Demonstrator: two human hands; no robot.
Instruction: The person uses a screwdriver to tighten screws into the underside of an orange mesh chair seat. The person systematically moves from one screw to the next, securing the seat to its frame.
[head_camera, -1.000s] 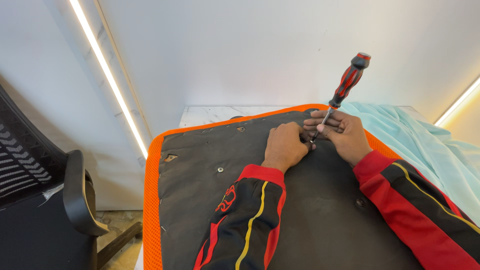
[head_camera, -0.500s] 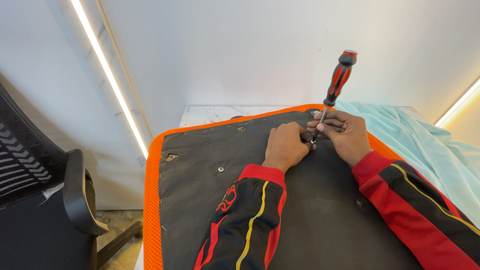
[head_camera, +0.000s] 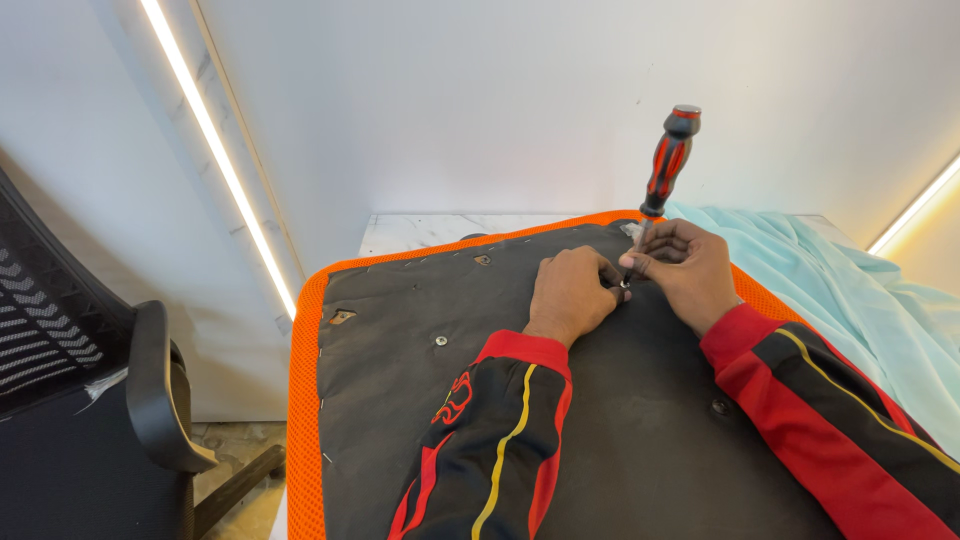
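Screwdriver: handle red with black grip panels, red cap on top, shaft silvery.

Seat pad: underside dull black fabric, a few small silver screw heads; border bright orange mesh.

Sleeves: black with red cuffs, red panels, thin yellow piping; red swirl motif on the left forearm.

Cloth: pale turquoise, plain.

Bench: white, faint grey marbling.

Wall: flat off-white, crossed by warm white light strips.

Chair: black, backrest in fine mesh weave, armrest glossy black.
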